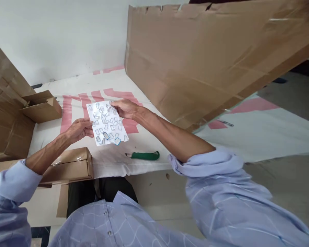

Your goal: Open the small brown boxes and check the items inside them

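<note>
My left hand [79,130] pinches the left edge of a white sheet [101,137] between thumb and fingers. Many small rounded rectangles with grey outlines cover the sheet, and a couple near its lower edge have blue rims. Whether these are loose pieces, stickers or print I cannot tell. At the sheet's upper right corner, my right hand [126,108] is closed with its fingertips on the paper. The sheet is held above the cloth-covered table, tilted toward me. A green-handled utility knife [145,156] lies on the table just below and to the right of it.
A large cardboard box [195,61] leans over the right rear of the table [144,140]. On the left stand a tall carton [10,113] and a small open box [45,108]. Near my left forearm lies a flat closed box [69,166]. A small metal item [228,123] rests at right.
</note>
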A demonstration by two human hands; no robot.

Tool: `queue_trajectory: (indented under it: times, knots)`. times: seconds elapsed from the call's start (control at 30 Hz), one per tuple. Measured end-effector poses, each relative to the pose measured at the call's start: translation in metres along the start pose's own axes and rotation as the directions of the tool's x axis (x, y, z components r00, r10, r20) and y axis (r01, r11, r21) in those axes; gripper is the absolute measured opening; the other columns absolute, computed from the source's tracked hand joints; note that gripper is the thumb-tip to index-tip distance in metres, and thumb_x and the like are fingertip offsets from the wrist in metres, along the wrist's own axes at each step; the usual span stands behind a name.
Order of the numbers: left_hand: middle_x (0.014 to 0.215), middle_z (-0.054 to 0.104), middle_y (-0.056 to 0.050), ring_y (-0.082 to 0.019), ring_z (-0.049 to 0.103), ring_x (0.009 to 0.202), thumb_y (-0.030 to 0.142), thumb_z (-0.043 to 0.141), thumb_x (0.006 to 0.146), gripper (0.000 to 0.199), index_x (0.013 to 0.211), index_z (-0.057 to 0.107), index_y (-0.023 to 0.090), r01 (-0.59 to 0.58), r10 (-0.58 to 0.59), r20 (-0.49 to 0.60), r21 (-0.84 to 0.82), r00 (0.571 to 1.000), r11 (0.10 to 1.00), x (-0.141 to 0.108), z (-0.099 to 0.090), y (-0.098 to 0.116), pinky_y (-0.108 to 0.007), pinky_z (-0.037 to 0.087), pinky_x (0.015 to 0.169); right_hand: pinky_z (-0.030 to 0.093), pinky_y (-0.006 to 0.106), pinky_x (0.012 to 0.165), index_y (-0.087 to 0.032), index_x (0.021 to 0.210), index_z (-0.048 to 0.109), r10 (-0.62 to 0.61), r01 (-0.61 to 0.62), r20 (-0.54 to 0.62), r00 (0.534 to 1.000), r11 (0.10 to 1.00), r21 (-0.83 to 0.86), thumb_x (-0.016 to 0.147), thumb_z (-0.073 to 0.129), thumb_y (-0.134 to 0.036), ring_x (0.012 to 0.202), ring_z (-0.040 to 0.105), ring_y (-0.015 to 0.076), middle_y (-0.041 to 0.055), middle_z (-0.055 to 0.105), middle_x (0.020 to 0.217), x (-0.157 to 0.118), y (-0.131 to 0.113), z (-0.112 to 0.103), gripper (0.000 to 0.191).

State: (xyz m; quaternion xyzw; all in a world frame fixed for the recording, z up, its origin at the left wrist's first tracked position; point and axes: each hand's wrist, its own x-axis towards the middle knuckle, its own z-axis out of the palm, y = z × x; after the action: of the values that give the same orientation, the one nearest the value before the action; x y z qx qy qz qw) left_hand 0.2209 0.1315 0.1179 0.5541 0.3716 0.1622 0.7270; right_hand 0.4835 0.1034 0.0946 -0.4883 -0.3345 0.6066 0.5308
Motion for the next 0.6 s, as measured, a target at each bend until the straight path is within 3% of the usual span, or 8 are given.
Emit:
queue_trajectory:
  times: [0.2,0.37,0.6]
  knots:
    - [0.075,0.079,-0.012,-0.02,0.077,0.059,0.013,0.074,0.092,0.006,0.089,0.073,0.008,-0.091,0.083,-0.071,-0.132,0.994,0.987,-0.073,-0.017,-0.016,-0.028,0.065,0.061,0.055,0.023,0.06,-0.017,0.095,0.071,0.033,-0.017,0.124,0.992,0.991,-0.135,0.104,0.067,-0.032,0.07,0.066,0.0152,0.0068,0.073,0.081,-0.036,-0.011,0.046,0.018]
    - [0.075,0.08,-0.014,-0.021,0.077,0.06,0.018,0.079,0.088,0.012,0.09,0.073,0.009,-0.142,0.086,-0.203,-0.278,0.975,0.95,-0.153,-0.036,-0.052,-0.027,0.063,0.061,0.06,0.025,0.059,-0.02,0.092,0.074,0.126,-0.112,0.037,0.991,0.959,-0.261,0.1,0.067,-0.03,0.073,0.073,0.0166,0.011,0.078,0.097,-0.067,-0.002,0.074,0.014]
    - [0.065,0.07,-0.002,-0.015,0.07,0.055,0.022,0.085,0.083,0.022,0.081,0.065,0.014,-0.315,0.111,-0.526,-0.316,0.843,0.895,-0.272,-0.078,-0.1,-0.025,0.059,0.06,0.063,0.027,0.055,-0.026,0.088,0.078,0.188,-0.119,0.162,0.969,0.924,-0.362,0.082,0.08,-0.036,0.077,0.074,0.0222,0.0158,0.077,0.105,-0.077,0.029,0.1,0.011]
